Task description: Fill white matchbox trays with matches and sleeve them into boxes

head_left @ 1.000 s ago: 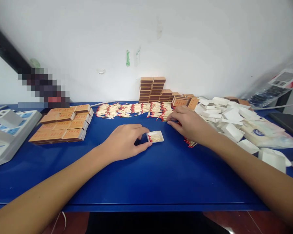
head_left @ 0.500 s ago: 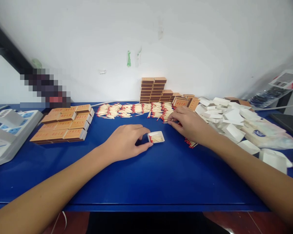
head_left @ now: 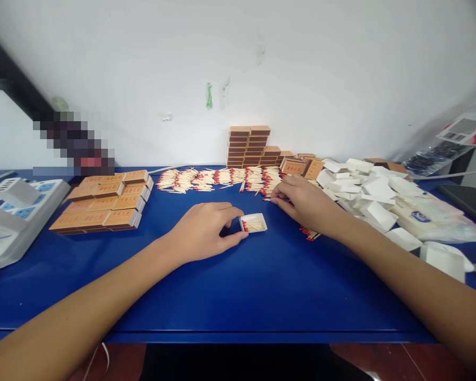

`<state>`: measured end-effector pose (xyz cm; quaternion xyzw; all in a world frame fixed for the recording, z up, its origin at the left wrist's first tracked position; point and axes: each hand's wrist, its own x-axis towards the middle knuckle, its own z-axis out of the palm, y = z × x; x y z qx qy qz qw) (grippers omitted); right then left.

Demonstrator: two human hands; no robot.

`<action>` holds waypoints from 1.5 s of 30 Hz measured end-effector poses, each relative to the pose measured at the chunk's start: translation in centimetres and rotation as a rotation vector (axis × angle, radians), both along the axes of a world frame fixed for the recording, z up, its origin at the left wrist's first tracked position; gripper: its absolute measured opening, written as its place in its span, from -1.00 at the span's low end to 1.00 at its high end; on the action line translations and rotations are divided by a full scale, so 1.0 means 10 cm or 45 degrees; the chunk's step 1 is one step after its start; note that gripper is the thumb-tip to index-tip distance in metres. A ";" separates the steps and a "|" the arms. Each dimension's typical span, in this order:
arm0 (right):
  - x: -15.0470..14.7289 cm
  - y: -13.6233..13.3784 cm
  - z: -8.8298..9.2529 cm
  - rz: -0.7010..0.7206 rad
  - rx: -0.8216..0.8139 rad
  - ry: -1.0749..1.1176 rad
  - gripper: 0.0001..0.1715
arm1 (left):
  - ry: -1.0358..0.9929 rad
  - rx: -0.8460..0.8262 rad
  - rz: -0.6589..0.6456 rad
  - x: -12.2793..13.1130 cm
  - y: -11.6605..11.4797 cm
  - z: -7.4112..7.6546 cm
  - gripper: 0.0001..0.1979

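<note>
White rectangular tray (head_left: pixel 258 218), pale red-tipped matches (head_left: pixel 254 227) inside

There is room over the table (head_left: pixel 238 299) at lower centre; matchboxes (head_left: pixel 103 203) block mid-left, matches (head_left: pixel 202 181) mid-frame, white trays (head_left: pixel 377 187) mid-right.

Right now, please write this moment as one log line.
left hand: holding white tray; right hand: at match pile; tray contents: some matches
</note>
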<state>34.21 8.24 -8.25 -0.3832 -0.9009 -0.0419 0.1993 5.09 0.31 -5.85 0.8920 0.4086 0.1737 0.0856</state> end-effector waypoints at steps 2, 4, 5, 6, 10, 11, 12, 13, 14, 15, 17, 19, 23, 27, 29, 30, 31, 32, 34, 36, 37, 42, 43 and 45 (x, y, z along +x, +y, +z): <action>-0.01 0.00 -0.01 0.003 -0.008 -0.017 -0.79 | -0.002 0.005 -0.002 0.00 0.00 0.00 -0.72; -0.02 0.01 -0.01 -0.003 -0.016 -0.044 -0.79 | -0.005 0.011 -0.004 0.00 0.01 -0.01 -0.72; -0.03 0.01 -0.02 -0.006 -0.022 -0.056 -0.78 | -0.006 0.014 -0.006 0.00 0.01 -0.01 -0.73; -0.03 0.01 -0.02 -0.006 -0.029 -0.065 -0.78 | -0.006 0.015 -0.007 0.00 0.01 -0.01 -0.72; -0.05 -0.06 0.03 0.031 -0.016 -0.043 -0.78 | -0.004 0.015 -0.005 0.00 0.01 -0.01 -0.72; -0.07 -0.10 0.06 0.051 0.008 -0.020 -0.79 | -0.004 0.014 -0.002 0.00 0.01 0.00 -0.72; -0.10 -0.15 0.09 0.072 0.035 0.002 -0.79 | -0.006 0.012 0.002 0.01 0.01 0.00 -0.72; -0.13 -0.21 0.13 0.096 0.067 0.024 -0.79 | -0.007 0.008 0.005 0.01 0.01 0.00 -0.73; -0.17 -0.28 0.16 0.121 0.092 0.028 -0.78 | -0.007 0.003 0.008 0.01 0.01 0.00 -0.73; -0.21 -0.34 0.19 0.134 0.111 0.018 -0.77 | -0.007 -0.001 0.010 0.01 0.01 0.00 -0.74; -0.29 -0.46 0.22 0.168 0.165 -0.039 -0.75 | -0.004 -0.003 0.007 0.02 0.01 0.00 -0.75; -0.35 -0.53 0.20 0.185 0.218 -0.125 -0.71 | 0.001 0.005 0.004 0.03 0.02 0.00 -0.76; -0.42 -0.57 0.13 0.215 0.256 -0.231 -0.68 | 0.022 0.026 0.002 0.04 0.04 -0.01 -0.79; -0.43 -0.57 0.12 0.256 0.210 -0.141 -0.70 | 0.019 0.027 -0.005 0.03 0.04 -0.02 -0.79; -0.41 -0.57 0.14 0.265 0.110 -0.021 -0.74 | 0.008 0.025 -0.007 0.02 0.03 -0.02 -0.79; -0.39 -0.56 0.14 0.267 0.048 0.038 -0.76 | 0.005 0.024 -0.007 0.02 0.03 -0.02 -0.79; -0.36 -0.55 0.15 0.266 -0.012 0.085 -0.79 | 0.001 0.024 -0.006 0.02 0.03 -0.02 -0.78; -0.33 -0.53 0.15 0.263 -0.066 0.117 -0.80 | -0.003 0.023 -0.004 0.02 0.03 -0.02 -0.78; -0.26 -0.48 0.15 0.248 -0.122 0.142 -0.82 | -0.005 0.022 0.002 0.02 0.03 -0.02 -0.77; -0.19 -0.40 0.13 0.210 -0.111 0.158 -0.83 | -0.005 0.022 0.006 0.02 0.03 -0.03 -0.77; -0.15 -0.35 0.12 0.173 -0.082 0.166 -0.84 | -0.007 0.020 0.007 0.02 0.03 -0.03 -0.76; 0.03 -0.12 0.04 -0.017 0.064 0.055 -0.79 | -0.015 0.007 0.005 0.01 0.02 -0.02 -0.74; 0.05 -0.09 0.03 -0.027 0.056 0.025 -0.76 | -0.015 0.005 0.004 0.01 0.02 -0.02 -0.74; 0.06 -0.06 0.01 -0.030 0.028 -0.007 -0.72 | -0.016 0.001 0.003 0.00 0.01 -0.02 -0.73</action>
